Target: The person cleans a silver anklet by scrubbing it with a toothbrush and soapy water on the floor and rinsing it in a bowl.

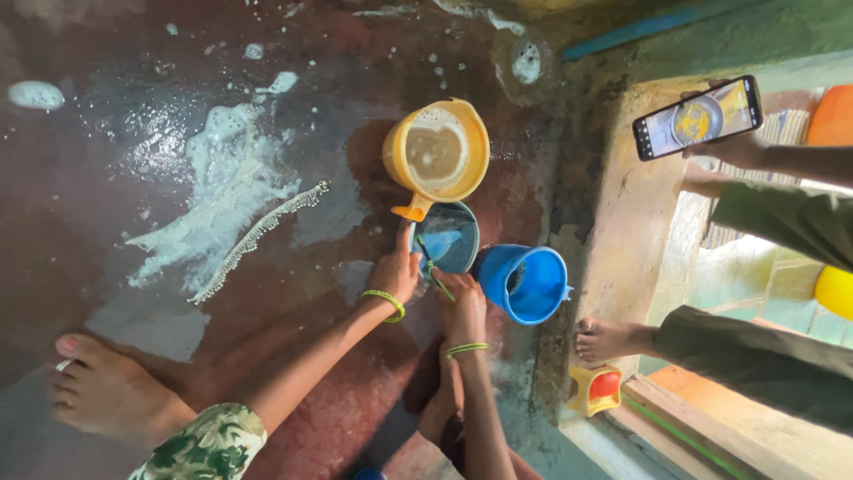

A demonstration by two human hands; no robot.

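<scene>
A round steel bowl (447, 238) is sitting on the wet red floor (107, 204), between a yellow jug (435, 153) above it and a blue mug (524, 283) just to its right. It is looking shiny and bluish inside. The left hand (395, 271) is pressing on the bowl's left rim, fingers curled over the edge. The right hand (464, 302) is gripping a green scrubber (434, 271) against the bowl's lower rim. The yellow jug is holding murky, foamy water. Soap foam (222, 178) is spreading across the floor to the left. Another person is standing at the doorstep on the right, holding up a phone (697, 117). A small yellow-and-red stool (595, 389) is sitting near their bare foot (609, 340).
</scene>
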